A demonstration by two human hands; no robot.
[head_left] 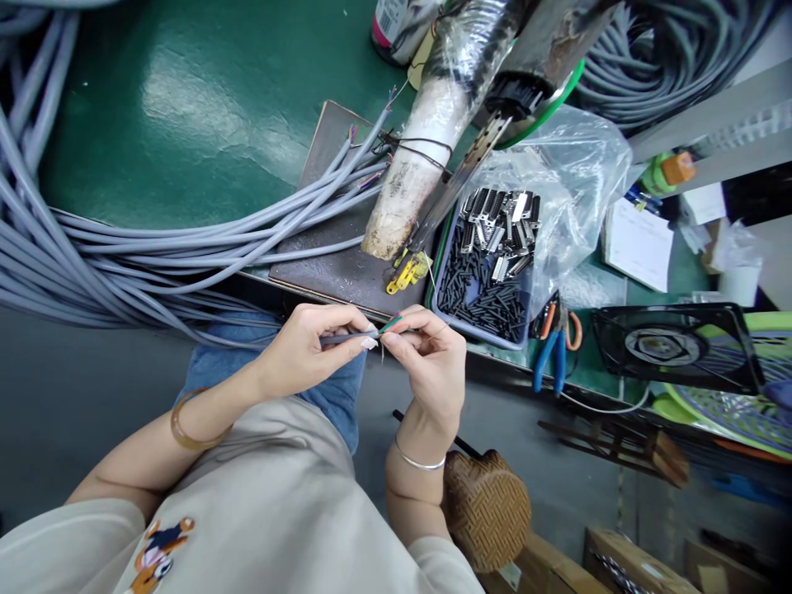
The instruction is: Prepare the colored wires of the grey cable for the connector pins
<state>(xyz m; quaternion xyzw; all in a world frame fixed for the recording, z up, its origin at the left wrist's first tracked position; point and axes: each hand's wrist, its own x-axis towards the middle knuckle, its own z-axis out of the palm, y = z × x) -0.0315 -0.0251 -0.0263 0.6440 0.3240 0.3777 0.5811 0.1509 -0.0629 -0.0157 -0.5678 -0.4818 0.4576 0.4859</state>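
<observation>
The left hand [303, 342] is pinching the cable [337, 339], which is lying crosswise, its stripped end pointing at the right hand [436, 359]; that nearer hand is seemingly pinching the wires [391, 326] beside the table's edge [479, 350].

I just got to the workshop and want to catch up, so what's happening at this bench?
Someone's left hand grips a grey cable near its end, while the right hand pinches the coloured inner wires coming out of it. More grey cables lie across the green table, some with wires exposed. A bin of connectors and small black pieces sits close by.
</observation>
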